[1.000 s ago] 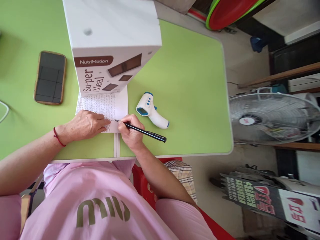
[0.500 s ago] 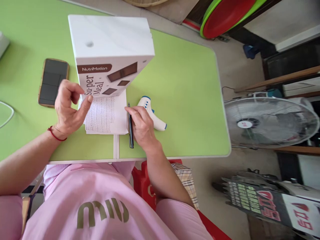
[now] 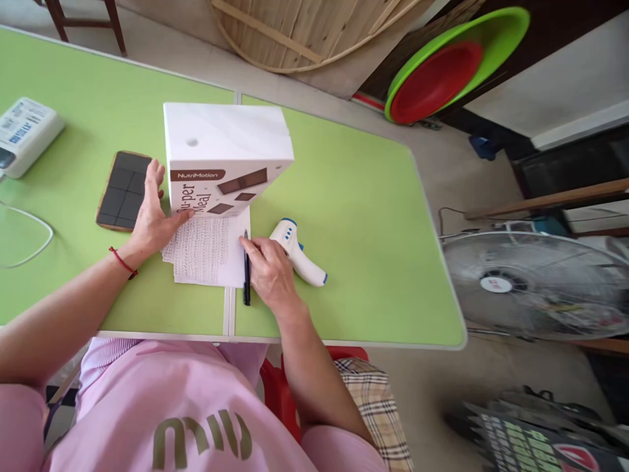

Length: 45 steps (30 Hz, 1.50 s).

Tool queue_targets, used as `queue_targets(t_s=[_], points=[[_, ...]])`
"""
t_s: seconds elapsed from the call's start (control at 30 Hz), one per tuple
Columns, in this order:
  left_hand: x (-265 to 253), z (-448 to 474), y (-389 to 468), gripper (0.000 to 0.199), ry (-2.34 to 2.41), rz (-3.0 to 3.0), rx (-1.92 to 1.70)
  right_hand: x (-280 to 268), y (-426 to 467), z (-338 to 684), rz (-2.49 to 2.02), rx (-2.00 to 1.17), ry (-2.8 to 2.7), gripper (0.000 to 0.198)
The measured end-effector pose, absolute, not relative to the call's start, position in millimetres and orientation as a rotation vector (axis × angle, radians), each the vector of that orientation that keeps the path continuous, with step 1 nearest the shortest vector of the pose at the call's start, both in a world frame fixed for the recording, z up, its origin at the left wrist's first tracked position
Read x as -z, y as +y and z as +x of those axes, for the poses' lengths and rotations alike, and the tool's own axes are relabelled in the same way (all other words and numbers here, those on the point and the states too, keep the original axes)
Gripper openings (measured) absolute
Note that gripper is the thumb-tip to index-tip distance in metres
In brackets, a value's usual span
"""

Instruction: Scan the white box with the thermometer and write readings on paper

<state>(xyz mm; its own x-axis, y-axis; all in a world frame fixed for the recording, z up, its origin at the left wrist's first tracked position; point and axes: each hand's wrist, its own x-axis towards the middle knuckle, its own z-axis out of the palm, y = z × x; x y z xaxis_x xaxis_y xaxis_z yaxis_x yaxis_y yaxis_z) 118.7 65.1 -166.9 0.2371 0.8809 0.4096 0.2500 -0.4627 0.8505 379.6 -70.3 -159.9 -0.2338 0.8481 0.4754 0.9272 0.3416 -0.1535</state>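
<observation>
Partly, left hand (image 3: 153, 219) hides lettering (image 3: 201, 202) on box (image 3: 227, 158).

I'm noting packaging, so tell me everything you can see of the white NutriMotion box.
The white box, apparently cardboard, stands upright on the green table, perhaps partly on written paper at its foot. A small grey mark shows on top. Its front bears a brown NutriMotion label, partly covered lettering including Meal, and brown rectangles. The left hand overlaps its lower front corner, seemingly touching.
</observation>
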Motion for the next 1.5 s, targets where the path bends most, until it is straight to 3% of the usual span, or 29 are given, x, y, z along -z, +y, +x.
queue_targets(t_s=[0.1, 0.23, 0.43, 0.53, 0.7, 0.8, 0.93, 1.1, 1.5], points=[[164.4, 118.2, 64.5, 0.102, 1.072, 1.865, -1.145, 155.5, -71.5, 385.8, -1.570, 0.328, -1.966, 0.046], [155.0, 119.9, 58.0, 0.096, 1.141, 1.804, -1.147, 151.5, -78.0, 407.6, -1.943, 0.387, -1.649, 0.053], [131.2, 120.9, 36.7, 0.092, 1.119, 1.836, -1.234, 155.6, -80.0, 428.3, -2.381, 0.008, -1.542, 0.052], [124.7, 120.3, 27.2, 0.089, 1.058, 1.802, -1.212, 153.3, -74.8, 421.1, -2.276, -0.102, -1.334, 0.049], [126.7, 120.8, 21.8, 0.089, 1.044, 1.705, -1.097, 128.5, -77.7, 388.5, -1.676, -0.268, -0.930, 0.047], [126.9, 121.4, 22.4, 0.088, 1.092, 1.721, -1.032, 106.8, -87.6, 360.4, -1.417, -0.585, -0.892, 0.032], [123.3, 121.4, 24.0, 0.083, 1.096, 1.770, -0.981, 90.4, -96.6, 322.1, -1.155, -1.020, -0.680, 0.041], [122.5, 121.4, 25.0, 0.074, 1.058, 1.780, -1.001, 96.2, -95.1, 296.8, -1.153, -1.144, -0.504, 0.040], [133.0, 120.8, 26.8, 0.079, 1.055, 1.840, -1.052, 126.0, -99.6, 297.3, -1.286, -1.207, -0.717, 0.028]])
